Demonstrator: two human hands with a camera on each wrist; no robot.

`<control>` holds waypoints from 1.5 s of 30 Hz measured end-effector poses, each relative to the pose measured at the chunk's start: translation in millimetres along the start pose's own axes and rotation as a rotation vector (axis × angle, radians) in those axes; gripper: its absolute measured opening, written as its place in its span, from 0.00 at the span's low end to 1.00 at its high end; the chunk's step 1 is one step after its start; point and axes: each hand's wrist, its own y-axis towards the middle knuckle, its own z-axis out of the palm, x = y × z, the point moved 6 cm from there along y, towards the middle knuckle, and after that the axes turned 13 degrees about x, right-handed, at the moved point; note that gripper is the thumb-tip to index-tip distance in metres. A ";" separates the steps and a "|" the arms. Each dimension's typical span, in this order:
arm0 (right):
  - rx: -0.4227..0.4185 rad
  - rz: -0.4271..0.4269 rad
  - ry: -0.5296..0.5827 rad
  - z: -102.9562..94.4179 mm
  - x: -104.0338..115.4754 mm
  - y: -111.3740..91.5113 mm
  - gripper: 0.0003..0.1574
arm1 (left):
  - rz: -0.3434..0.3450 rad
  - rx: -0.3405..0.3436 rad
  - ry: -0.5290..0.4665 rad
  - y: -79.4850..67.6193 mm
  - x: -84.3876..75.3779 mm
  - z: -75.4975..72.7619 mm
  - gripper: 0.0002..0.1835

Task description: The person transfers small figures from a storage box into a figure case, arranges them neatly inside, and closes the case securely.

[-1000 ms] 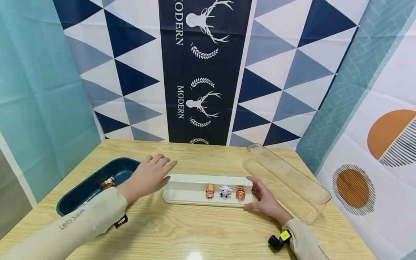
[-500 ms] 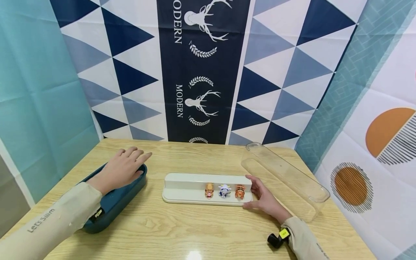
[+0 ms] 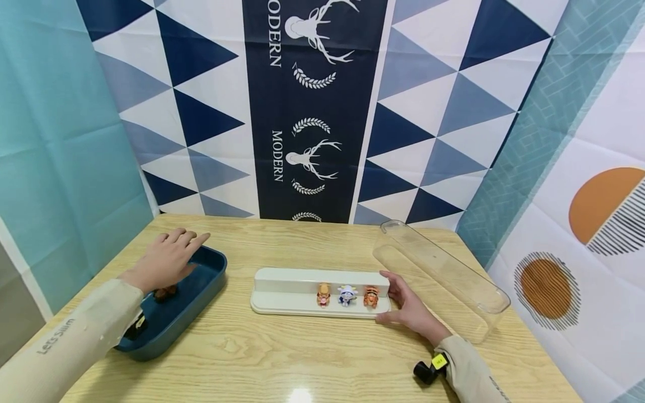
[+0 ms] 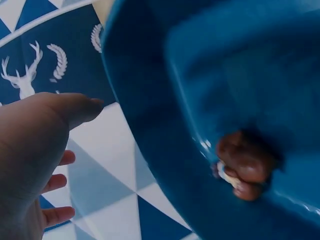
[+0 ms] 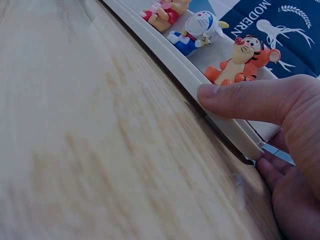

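My left hand (image 3: pixel 163 262) hovers above the dark blue tray (image 3: pixel 166 336), fingers spread and holding nothing. A brown figurine (image 4: pixel 247 165) lies inside the tray, partly hidden by the hand in the head view. My right hand (image 3: pixel 414 311) grips the right end of a long white stepped base (image 3: pixel 282 305), its thumb (image 5: pixel 240 100) on the front edge. On that base's lower step sit three small figurines in a row: a yellow-and-red bear (image 3: pixel 323 295), a blue-and-white cat (image 3: pixel 346 295) and an orange tiger (image 3: pixel 371 298), which is nearest the right hand.
A long clear plastic cover (image 3: pixel 448 274) lies slantwise on the wooden table (image 3: pixel 282 358), behind and right of the right hand. Patterned cloth (image 3: pixel 211 112) hangs along the table's back edge and both sides.
My left hand has moved left from beside the white base to over the blue tray, which has shifted and turned slightly. The right hand stays on the base.
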 end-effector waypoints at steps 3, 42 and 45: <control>0.000 0.003 0.004 -0.3 0.6 0.4 0.64 | -0.017 0.052 -0.026 -4.9 7.8 7.7 0.39; 0.000 -0.012 0.016 1.2 2.4 -3.2 0.64 | 0.311 0.265 0.021 -19.5 16.7 60.5 0.29; -0.003 -0.009 0.023 0.8 2.1 -3.1 0.63 | 0.318 0.248 0.003 -17.9 16.5 62.2 0.27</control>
